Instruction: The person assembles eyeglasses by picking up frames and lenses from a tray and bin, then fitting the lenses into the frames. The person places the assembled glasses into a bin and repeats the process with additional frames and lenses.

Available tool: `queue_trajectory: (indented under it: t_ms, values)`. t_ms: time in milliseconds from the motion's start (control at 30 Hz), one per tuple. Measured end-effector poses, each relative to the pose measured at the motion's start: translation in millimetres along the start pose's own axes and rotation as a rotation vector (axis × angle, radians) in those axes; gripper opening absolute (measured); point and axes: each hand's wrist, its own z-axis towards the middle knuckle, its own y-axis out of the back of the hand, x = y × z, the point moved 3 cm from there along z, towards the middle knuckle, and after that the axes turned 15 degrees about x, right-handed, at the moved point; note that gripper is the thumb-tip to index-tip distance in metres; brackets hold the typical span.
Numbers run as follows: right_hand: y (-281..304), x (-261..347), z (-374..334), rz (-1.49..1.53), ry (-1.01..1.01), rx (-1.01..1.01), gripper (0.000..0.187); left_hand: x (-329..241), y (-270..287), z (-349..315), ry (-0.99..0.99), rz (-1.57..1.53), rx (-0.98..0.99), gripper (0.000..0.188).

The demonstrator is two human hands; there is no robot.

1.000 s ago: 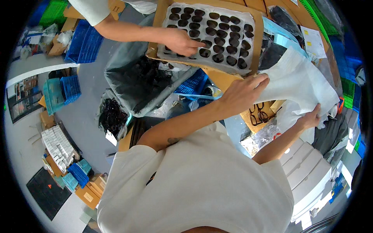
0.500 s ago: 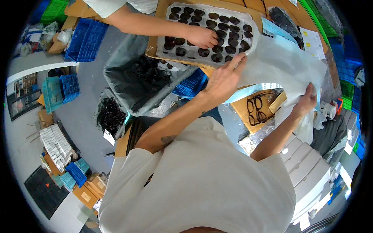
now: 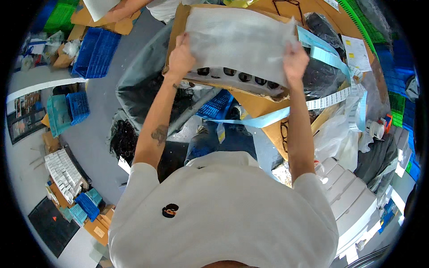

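A white, thin foam sheet [image 3: 239,38] is stretched between my two hands over a shallow cardboard box [image 3: 175,27]. My left hand [image 3: 181,59] pinches the sheet's left edge, beside the box's left wall. On the other side, my right hand [image 3: 295,63], slightly blurred, has its fingers closed on the right edge. Along the near side of the box a row of dark lenses [image 3: 245,77] shows below the sheet; the other lenses are covered.
Another person's arm [image 3: 127,9] and a white sheet [image 3: 99,8] are at the upper left. A grey bag [image 3: 147,85] of dark pieces stands left of the box. Blue label strips [image 3: 328,56] and eyeglass frames [image 3: 284,134] lie to the right. White boxes [image 3: 344,183] are stacked lower right.
The foam sheet has moved from the right to over the lenses. My left hand has shifted left onto its edge, my right hand up and left. The other person's arm has left the box.
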Motion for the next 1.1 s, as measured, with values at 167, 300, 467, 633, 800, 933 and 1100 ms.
queue_trajectory:
  t_ms: [167,300,467,633,800,933,1100]
  values:
    - [-57,-1,25,-0.190,-0.158,0.206,0.033,51,-32,31,0.125,0.142,0.177,0.058]
    - [-64,-16,23,-0.225,-0.244,0.300,0.039,57,-43,36,0.190,0.144,0.310,0.058]
    - [-66,-21,16,-0.191,-0.272,0.286,0.047,69,-54,37,0.189,0.130,0.273,0.066]
    - [-57,-10,4,-0.243,-0.297,0.348,0.054,26,-40,27,0.161,0.443,0.139,0.081]
    - [-77,33,-15,-0.517,0.310,0.237,0.064,5,-65,46,-0.113,0.452,0.334,0.090]
    - [-121,-6,-5,-0.500,0.337,0.253,0.067,31,-84,65,-0.013,0.367,0.438,0.092]
    - [-135,-30,0,-0.480,0.273,0.266,0.068,46,-98,64,0.012,0.351,0.348,0.093]
